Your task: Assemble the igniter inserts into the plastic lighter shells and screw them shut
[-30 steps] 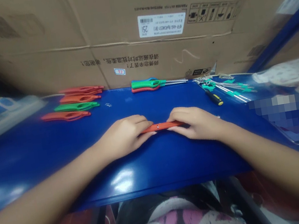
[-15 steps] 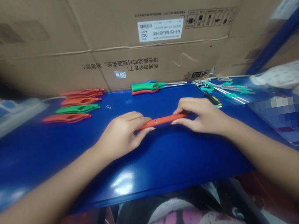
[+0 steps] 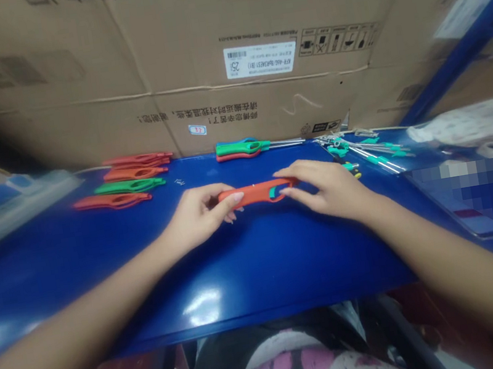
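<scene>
Between my hands is an orange lighter handle (image 3: 255,195), held level above the blue table, with a green trigger showing in its oval opening. My left hand (image 3: 204,213) is closed round its left end, thumb on the near face. At the opening end, my right hand (image 3: 326,185) grips with thumb and fingers; the very tip is hidden there. Farther back lie long-necked lighters (image 3: 240,147) with thin metal rods. Loose metal rods with green parts (image 3: 377,151) lie beyond my right hand, near a yellow-and-black tool (image 3: 355,171) partly hidden by it.
Several orange handles (image 3: 113,200) and a green handle (image 3: 132,184) lie at the back left. A large cardboard box (image 3: 187,44) stands along the back. A pale plastic tray (image 3: 43,198) sits far left. On the right are a flat dark device (image 3: 469,205) and a white spotted cloth (image 3: 475,123).
The orange handle has been rolled from its narrow edge to its broad side, so the opening and green trigger now show. Both hands keep hold; the view has tilted slightly up.
</scene>
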`<state>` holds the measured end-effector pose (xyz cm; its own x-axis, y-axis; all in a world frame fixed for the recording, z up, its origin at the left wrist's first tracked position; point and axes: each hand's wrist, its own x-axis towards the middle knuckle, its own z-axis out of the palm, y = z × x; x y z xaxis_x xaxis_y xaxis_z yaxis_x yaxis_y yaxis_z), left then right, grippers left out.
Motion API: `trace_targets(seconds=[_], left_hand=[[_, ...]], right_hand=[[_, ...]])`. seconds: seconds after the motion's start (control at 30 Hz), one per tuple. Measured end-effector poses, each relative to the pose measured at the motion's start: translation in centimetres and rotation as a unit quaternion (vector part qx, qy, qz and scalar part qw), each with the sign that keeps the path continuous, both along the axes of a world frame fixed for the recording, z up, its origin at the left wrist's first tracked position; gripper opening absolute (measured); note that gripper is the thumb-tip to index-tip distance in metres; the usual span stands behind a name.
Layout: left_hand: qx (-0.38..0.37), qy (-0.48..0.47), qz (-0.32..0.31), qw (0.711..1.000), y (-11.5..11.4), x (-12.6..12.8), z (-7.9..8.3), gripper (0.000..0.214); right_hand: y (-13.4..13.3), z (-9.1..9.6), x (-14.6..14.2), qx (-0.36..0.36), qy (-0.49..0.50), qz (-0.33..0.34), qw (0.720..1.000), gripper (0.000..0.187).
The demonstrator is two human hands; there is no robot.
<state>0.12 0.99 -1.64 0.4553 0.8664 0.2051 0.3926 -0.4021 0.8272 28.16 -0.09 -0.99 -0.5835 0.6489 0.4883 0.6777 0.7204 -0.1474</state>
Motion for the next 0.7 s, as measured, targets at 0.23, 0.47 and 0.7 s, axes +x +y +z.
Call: trace_targets(seconds=[0.23, 0.47, 0.7], left_hand=[[-0.198, -0.075, -0.035, 0.977, -0.6, 1.1, -0.7, 0.041], [0.152, 0.149, -0.114, 0.971, -1.3, 0.2, -0.3, 0.037], [0.226, 0.207, -0.167, 0.937, -1.5, 0.2, -0.8, 0.035]], right_hand=[[-1.1, -0.5, -1.0, 0.027, -0.051, 0.048, 0.997, 0.037], [-1.5, -0.8, -1.6, 0.024, 0.005, 0.094, 0.995, 0.028], [-2.3, -1.0, -2.0, 0.008, 0.053, 0.134, 0.990, 0.021]])
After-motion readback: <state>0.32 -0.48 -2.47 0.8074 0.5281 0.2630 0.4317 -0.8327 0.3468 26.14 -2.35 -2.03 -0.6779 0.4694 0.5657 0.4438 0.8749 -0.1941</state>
